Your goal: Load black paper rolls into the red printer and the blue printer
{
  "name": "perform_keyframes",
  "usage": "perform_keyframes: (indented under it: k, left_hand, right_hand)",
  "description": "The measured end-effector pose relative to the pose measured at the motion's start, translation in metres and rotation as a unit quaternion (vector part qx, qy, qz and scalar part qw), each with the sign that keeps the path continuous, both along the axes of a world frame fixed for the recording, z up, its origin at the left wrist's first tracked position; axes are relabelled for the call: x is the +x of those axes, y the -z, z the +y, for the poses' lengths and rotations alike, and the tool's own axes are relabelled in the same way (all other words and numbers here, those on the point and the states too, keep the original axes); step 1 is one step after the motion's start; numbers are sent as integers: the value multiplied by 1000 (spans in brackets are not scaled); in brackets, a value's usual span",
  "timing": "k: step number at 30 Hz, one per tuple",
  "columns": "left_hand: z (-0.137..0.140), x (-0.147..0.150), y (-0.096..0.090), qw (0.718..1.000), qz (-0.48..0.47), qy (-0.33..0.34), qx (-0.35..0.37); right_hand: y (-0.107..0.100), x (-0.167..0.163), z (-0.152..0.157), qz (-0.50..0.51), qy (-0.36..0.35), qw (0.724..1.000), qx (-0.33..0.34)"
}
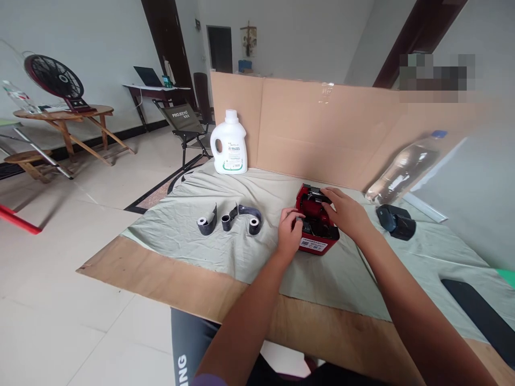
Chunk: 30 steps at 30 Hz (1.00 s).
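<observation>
A small red printer (316,228) stands on the cloth before me, its lid raised and its dark inside showing. A white label with a square code is stuck on its near face. My left hand (289,230) grips the printer's left edge, fingers curled over the rim. On the far right side, my right hand (341,209) has its fingers bent round the raised lid's edge. Whether the fingertips hold a small part inside is hidden. Left of the printer lie a dark ribbon roll (206,226), a smaller roll (226,222) and another ribbon roll (254,225), their ends loose.
A white detergent bottle (230,145) stands at the back beside a cardboard screen (309,128). To the right are a large clear plastic bottle (406,166), a black device (396,221) and a flat black object (478,316). The bare wooden table edge (161,273) runs nearest me.
</observation>
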<state>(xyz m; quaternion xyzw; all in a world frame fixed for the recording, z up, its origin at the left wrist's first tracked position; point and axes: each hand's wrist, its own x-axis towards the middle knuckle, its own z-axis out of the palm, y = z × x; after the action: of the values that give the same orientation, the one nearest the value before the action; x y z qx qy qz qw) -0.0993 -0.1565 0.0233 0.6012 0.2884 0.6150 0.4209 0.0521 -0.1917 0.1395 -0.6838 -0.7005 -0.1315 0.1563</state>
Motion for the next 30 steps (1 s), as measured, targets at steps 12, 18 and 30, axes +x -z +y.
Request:
perform_keyframes:
  k: [12,18,30]
  left_hand:
    - [-4,-2,-3,1000,12,-9,-19]
    - [-5,0,-2,1000,-2,-10,-23]
    - [-5,-2,-3,999,35,-23,-5]
  right_hand:
    - [-2,1,12,-43,44,998,-7]
    - [4,-6,-5,-24,28,998,45]
    - [13,7,75,-32,-63,901,-428]
